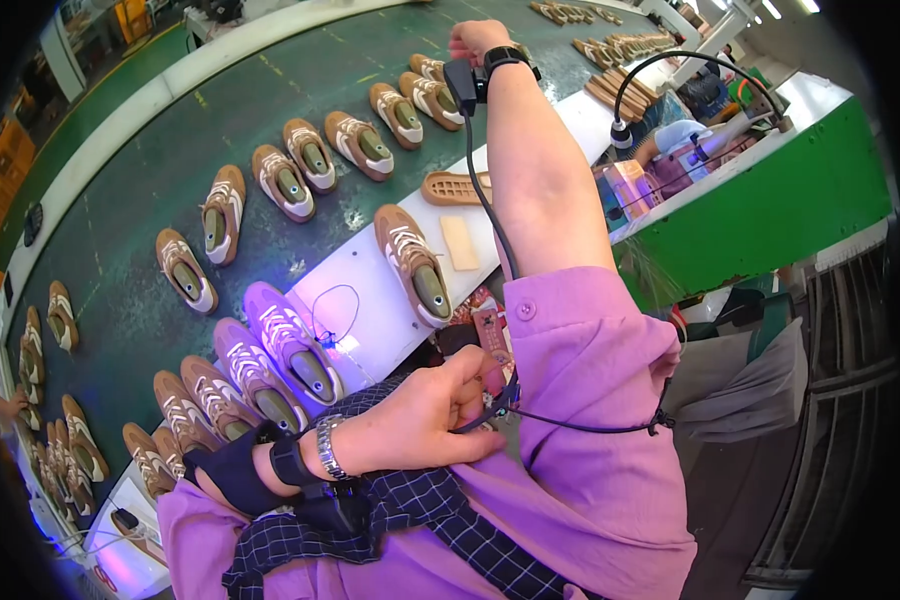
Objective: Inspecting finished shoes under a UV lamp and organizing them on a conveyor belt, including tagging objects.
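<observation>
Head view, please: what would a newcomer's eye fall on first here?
Most striking is the long row of brown-and-white shoes curving along the dark green conveyor belt. The right hand reaches far out over the belt's upper end, while the left hand rests closed against the purple shirt, fingers around a black cable.

Right hand (477, 38) reaches far out, fisted — left hand (425, 420) curled near chest.
</observation>
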A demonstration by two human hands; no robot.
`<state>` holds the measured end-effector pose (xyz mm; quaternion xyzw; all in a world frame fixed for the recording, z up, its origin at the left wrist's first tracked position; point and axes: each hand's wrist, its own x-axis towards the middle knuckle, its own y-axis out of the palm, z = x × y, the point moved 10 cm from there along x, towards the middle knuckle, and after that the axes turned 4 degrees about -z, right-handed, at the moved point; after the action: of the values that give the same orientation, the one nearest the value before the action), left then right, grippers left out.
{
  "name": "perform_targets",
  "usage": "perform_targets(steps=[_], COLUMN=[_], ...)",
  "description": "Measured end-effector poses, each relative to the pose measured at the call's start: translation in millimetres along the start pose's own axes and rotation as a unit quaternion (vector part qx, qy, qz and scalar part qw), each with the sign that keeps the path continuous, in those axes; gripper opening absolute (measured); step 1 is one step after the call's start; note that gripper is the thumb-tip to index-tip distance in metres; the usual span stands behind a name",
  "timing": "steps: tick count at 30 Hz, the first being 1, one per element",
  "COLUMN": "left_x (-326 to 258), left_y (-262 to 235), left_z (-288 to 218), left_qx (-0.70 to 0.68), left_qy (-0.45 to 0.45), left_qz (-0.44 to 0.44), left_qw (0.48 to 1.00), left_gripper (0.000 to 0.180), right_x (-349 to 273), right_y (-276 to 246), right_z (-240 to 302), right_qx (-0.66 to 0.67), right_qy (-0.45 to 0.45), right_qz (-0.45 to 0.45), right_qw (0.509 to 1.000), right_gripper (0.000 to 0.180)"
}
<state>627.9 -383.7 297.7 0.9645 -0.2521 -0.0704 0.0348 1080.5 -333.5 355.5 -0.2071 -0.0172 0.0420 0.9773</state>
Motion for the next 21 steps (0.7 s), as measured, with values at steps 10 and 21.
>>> perform_targets(steps=[10,21], left_x=[3.6,15.3], left_y=[16.7,8.0], left_z=[27.5,-5.0], left_qx=[-0.318,-0.35], left_qy=[-0.13,0.051], left_qz=[0.097,0.016], left_qw=[0.934,0.935], left_gripper=[0.037,0.047], right_x=[12.7,17.1], right_y=[-13.0,-4.5], right_z=[-10.6,-17.4], right_qx=[0.03,0.03], right_qy=[0.015,0.02], right_qz=[-0.016,0.003], right_qw=[0.999,0.999], right_gripper=[0.014,0.019])
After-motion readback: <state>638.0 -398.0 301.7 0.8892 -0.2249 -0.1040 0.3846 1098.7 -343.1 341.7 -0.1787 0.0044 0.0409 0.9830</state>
